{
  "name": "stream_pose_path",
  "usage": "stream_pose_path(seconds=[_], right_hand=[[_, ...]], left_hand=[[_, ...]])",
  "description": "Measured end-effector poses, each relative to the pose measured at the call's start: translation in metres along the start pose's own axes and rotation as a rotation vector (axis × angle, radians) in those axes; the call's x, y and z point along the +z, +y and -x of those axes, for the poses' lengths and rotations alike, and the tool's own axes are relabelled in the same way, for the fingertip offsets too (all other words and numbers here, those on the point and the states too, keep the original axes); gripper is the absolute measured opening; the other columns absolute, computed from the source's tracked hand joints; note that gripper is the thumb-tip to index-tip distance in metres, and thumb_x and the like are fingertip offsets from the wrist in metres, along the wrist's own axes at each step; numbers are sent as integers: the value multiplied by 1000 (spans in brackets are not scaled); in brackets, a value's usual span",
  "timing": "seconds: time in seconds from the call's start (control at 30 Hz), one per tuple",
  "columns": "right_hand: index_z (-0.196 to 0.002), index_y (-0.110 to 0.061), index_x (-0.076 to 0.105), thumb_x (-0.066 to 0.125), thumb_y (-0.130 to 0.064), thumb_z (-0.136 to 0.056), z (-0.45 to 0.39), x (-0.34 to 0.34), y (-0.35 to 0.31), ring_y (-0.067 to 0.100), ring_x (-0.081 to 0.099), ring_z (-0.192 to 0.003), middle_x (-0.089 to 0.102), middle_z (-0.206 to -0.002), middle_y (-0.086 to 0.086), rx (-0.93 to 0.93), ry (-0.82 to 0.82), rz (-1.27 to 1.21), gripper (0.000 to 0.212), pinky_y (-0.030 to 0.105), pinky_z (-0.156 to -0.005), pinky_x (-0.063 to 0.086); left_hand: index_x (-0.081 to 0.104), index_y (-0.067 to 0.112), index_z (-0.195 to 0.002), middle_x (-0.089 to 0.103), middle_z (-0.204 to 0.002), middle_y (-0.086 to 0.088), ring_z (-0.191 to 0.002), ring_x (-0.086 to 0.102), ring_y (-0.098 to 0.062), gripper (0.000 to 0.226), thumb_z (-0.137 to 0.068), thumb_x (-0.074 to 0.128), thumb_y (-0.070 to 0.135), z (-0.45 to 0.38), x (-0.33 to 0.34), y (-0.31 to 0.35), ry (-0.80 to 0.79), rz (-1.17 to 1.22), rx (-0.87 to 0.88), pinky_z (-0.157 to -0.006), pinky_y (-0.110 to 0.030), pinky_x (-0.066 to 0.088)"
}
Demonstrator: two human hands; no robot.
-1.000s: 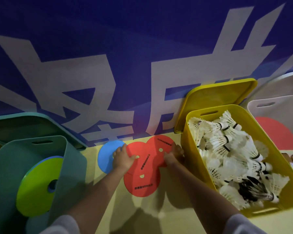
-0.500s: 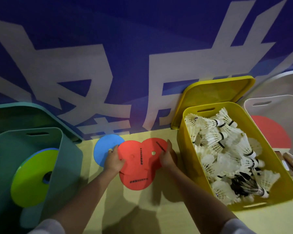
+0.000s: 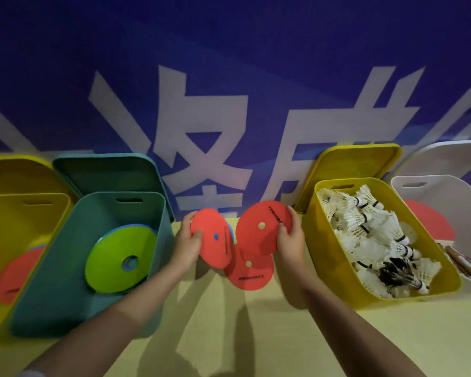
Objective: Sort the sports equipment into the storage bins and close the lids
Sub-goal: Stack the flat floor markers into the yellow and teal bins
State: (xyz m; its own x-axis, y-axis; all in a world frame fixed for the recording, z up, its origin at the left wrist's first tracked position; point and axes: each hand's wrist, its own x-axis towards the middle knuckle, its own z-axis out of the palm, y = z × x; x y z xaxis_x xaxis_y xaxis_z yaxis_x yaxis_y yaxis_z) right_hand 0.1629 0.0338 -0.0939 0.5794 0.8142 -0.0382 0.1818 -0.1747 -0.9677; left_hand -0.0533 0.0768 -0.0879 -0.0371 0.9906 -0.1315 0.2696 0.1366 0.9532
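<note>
I was in the step of collecting the flat discs from the worktop [image 3: 256,336]. My left hand [image 3: 186,244] pinched one red disc [image 3: 211,240] by its edge (a blue one seemed to hide behind it), and my right hand [image 3: 290,240] pinched a second red disc [image 3: 261,227]. A third red disc [image 3: 249,273] lay flat below them, at 6 o'clock. The teal bin [image 3: 65,268], at 9 o'clock, held a green disc [image 3: 114,257]; the yellow bin [image 3: 337,273] at 3 o'clock held shuttlecocks [image 3: 365,229]. Next I needed, I think, to stack them and carry them left.
</note>
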Motion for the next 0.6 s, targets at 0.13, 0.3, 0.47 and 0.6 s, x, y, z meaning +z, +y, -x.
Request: stream_pose_path(seconds=[0.13, 0.3, 0.47, 0.6], right_hand=[[-138, -14, 44, 46, 0, -92, 33, 25, -44, 14, 46, -122, 50, -137, 4, -71, 42, -68, 48, 24, -102, 34], [-136, -17, 47, 46, -2, -93, 85, 83, -79, 17, 50, -121, 53, -135, 3, -76, 16, -183, 46, 36, -106, 39], [-137, -21, 46, 46, -4, -94, 130, 154, -95, 17, 53, -114, 54, -128, -1, -46, -38, -198, 47, 34, -100, 43], [-138, -24, 44, 45, -6, -95, 165, 213, -105, 17, 52, -110, 52, -123, -4, -20, -86, -196, 46, 35, -98, 44]], left_hand=[[46, 16, -130, 53, -124, -2, -108, 51, -14, 48, -82, 46, 9, 7, -60, 17, 24, 91, 163, -89, -24, 38], [46, 14, -130, 51, -122, 1, -109, 49, -13, 44, -90, 47, -3, 14, -143, 26, 78, 114, 247, -88, -17, 37], [44, 18, -132, 49, -127, 1, -115, 47, -17, 43, -93, 47, 0, 8, -234, 10, 141, 88, 243, -98, -32, 39], [43, 12, -135, 50, -127, -3, -113, 47, -17, 44, -93, 47, -2, 5, -304, -4, 216, 124, 226, -92, -26, 38]])
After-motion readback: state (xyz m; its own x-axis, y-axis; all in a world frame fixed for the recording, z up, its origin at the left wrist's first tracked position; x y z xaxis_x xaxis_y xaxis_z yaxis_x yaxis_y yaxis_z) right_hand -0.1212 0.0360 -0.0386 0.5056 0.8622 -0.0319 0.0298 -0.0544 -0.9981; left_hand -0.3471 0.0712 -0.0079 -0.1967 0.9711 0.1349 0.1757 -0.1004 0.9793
